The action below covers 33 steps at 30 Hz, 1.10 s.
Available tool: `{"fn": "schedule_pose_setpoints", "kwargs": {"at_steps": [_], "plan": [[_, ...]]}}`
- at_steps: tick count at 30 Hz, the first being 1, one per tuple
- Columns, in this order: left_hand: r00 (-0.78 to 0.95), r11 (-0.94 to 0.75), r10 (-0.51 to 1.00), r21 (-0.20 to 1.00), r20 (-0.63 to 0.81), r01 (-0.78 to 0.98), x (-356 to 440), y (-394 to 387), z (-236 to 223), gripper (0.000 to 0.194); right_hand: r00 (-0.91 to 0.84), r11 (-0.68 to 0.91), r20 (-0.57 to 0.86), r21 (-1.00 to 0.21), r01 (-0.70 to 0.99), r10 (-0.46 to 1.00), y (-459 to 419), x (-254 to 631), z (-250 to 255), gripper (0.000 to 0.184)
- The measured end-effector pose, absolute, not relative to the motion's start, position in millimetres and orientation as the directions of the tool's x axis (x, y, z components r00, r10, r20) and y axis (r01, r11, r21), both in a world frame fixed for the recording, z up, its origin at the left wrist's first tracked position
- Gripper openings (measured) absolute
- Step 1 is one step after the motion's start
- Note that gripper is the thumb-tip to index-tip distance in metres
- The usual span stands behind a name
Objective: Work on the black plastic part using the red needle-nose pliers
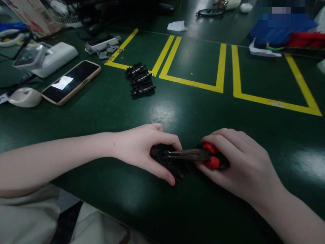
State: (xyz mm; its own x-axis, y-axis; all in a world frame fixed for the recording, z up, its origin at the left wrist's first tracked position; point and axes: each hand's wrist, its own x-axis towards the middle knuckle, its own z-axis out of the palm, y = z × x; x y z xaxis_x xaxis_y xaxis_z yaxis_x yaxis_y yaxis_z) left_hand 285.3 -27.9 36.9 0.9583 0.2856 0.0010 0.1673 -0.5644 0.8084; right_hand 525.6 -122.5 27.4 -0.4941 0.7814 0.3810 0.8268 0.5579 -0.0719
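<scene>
Near the front of the green table (122, 193), my left hand (144, 145) is wrapped round a black plastic part (175, 169), with its thumb and index finger on either side. Much of that part is hidden under the palm and fingers. My right hand (238, 162) grips needle-nose pliers (190, 155) by their red handles. The jaws point left and their tips meet the black part between my left thumb and index finger. Whether the tips pinch something small is hard to make out. Further back lie several similar black parts (142, 81) in a group.
Yellow tape (193, 81) marks boxes across the table. On the left are a phone (73, 81), a white device (56, 57) and a pale rounded object (25, 97). Grey metal pieces (104, 47) lie behind. A blue bin (276, 30) and a red object (307, 39) stand back right.
</scene>
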Motion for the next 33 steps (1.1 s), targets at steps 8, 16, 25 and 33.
{"fn": "schedule_pose_setpoints", "kwargs": {"at_steps": [8,16,25,33], "plan": [[0.956,-0.576,0.294,0.794,-0.019,0.193,283.3,-29.3,37.4,0.046,-0.429,0.543,0.445,-0.168,0.823,0.786,-122.0,527.5,26.3,0.037],[0.949,-0.579,0.314,0.790,-0.009,0.199,284.0,-29.8,37.9,0.043,-0.487,0.610,0.457,-0.169,0.774,0.744,-122.7,530.4,22.7,0.044],[0.933,-0.563,0.356,0.783,-0.061,0.266,286.3,-42.1,40.8,0.040,-0.498,0.598,0.427,-0.134,0.790,0.755,-126.9,531.8,23.7,0.038],[0.883,-0.618,0.468,0.711,-0.012,0.337,284.7,-52.1,42.4,0.044,-0.455,0.581,0.484,-0.146,0.801,0.748,-127.6,532.8,23.3,0.027]]}}
